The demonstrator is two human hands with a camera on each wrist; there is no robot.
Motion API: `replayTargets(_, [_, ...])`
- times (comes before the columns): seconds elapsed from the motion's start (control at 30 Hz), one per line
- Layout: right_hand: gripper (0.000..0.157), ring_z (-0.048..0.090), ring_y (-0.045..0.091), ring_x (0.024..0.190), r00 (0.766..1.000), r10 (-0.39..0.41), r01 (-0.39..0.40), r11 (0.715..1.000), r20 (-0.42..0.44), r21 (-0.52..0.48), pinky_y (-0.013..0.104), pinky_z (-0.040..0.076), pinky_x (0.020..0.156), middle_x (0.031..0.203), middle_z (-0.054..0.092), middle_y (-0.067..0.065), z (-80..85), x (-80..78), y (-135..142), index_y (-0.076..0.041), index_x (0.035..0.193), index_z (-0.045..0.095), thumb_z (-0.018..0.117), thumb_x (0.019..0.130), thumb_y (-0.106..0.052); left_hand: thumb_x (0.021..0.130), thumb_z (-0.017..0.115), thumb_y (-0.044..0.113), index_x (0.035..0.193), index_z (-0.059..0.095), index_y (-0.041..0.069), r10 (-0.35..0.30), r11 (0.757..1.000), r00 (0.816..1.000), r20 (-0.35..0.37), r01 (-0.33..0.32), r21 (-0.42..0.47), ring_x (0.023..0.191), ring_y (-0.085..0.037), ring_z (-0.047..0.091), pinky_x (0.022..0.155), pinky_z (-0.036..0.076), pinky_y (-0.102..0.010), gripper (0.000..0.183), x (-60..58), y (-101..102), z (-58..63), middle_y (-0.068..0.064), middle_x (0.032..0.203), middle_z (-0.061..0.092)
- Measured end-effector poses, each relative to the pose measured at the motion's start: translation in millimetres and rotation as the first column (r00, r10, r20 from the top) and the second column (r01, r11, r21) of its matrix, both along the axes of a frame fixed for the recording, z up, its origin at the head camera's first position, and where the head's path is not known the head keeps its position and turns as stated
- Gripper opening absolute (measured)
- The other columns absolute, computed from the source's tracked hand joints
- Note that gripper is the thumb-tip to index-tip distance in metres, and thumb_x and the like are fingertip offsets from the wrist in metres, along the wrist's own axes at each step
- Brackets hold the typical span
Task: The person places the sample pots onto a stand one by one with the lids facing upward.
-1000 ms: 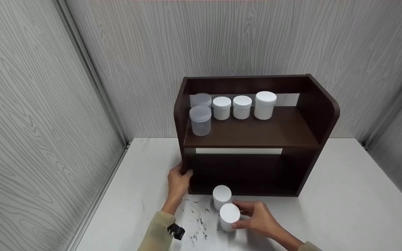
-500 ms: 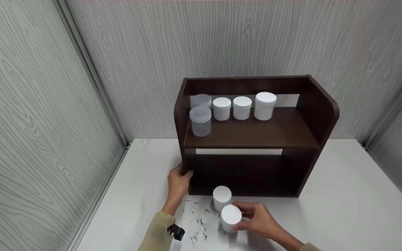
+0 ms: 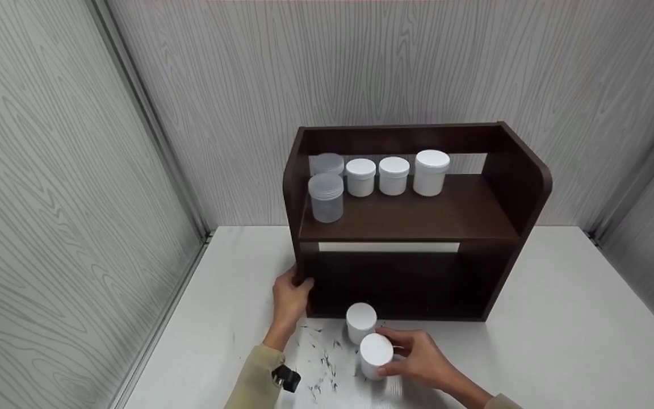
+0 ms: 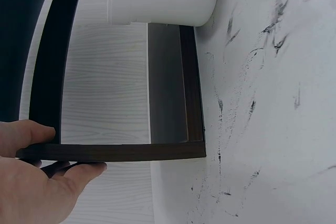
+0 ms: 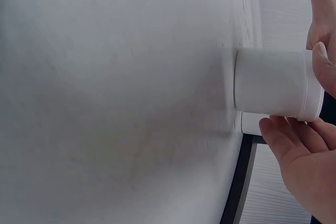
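My left hand (image 3: 290, 298) grips the lower left side panel of a dark brown two-tier shelf (image 3: 406, 218); in the left wrist view the thumb and fingers (image 4: 86, 174) lie on opposite faces of that panel. Low in the head view, my right hand (image 3: 422, 357) holds a white lidded jar (image 3: 376, 355) between thumb and fingers. This jar stands upright on the white table (image 3: 548, 341), and in the right wrist view the thumb is at its lid (image 5: 313, 85). Just behind it, a second white jar (image 3: 361, 324) stands before the shelf's bottom edge.
On the upper tier stand two translucent jars (image 3: 327, 197) at the left, two short white jars (image 3: 394, 176) and a taller white jar (image 3: 431, 173). Dark scuff marks (image 3: 326, 360) spot the tabletop. Grey wood-grain panels (image 3: 247, 113) enclose the back and sides.
The jar in my right hand has shifted slightly to the right, and that hand's fingers have stayed around it. My left hand has kept its place on the shelf panel.
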State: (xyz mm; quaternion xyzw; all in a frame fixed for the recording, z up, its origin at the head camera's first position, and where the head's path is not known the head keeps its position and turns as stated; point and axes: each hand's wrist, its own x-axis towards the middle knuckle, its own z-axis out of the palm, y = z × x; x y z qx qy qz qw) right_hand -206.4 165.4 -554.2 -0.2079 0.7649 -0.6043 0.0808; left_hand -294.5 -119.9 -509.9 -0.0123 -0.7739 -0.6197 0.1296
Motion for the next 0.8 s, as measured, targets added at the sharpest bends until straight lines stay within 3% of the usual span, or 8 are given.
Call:
replayTargets(0.5, [0.077, 0.063, 0.044, 0.124, 0.999, -0.004, 0.006, 0.999, 0.041, -0.042, 0.036, 0.055, 0.099, 0.140, 0.059, 0.032, -1.5, -0.4, 2, 0.014, 0.139, 0.059, 0.096, 0.074, -0.005, 0.098, 0.064, 0.001, 0.145, 0.054, -0.011, 0.012, 1.000, 1.000, -0.001, -0.012, -0.008, 0.127, -0.039, 0.062, 0.107, 0.049, -0.051, 0.050, 0.0, 0, -0.4, -0.027, 0.135, 0.065])
replayTargets(0.8, [0.075, 0.065, 0.042, 0.123, 0.998, 0.002, 0.000, 0.999, 0.057, -0.044, 0.035, 0.055, 0.099, 0.139, 0.063, 0.028, 9.3, 1.1, 4, 0.012, 0.139, 0.061, 0.096, 0.074, -0.005, 0.098, 0.064, 0.002, 0.145, 0.054, -0.012, 0.005, 1.000, 1.000, -0.005, -0.005, -0.010, 0.128, -0.040, 0.061, 0.108, 0.049, -0.051, 0.050, 0.1, 0, 0.1, -0.027, 0.136, 0.064])
